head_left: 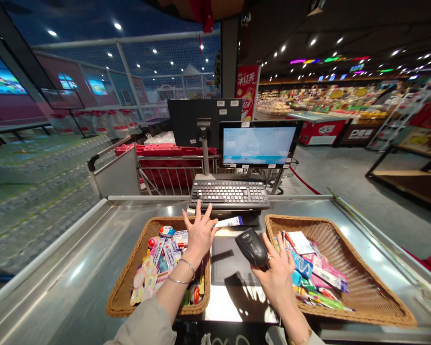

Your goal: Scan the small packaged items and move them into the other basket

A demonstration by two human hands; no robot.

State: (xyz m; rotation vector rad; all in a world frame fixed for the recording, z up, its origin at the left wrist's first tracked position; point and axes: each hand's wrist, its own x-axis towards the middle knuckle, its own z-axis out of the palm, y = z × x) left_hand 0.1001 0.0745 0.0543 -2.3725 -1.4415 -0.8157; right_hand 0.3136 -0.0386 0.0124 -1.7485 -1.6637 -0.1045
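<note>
The left hand (200, 235) pinches a white packet (230, 222) by one end; the right hand (277, 273) has its grip clamped on a black scanner (252, 245).

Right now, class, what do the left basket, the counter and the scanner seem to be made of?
Left basket: woven tan strands, wicker or plastic imitation; the weave shows on its rim.
Counter: probably steel, shiny grey with bright reflections.
Scanner: likely hard black plastic, smooth, with soft highlights.

Bright glare on steel counter (89, 244), blurry edges.
</note>
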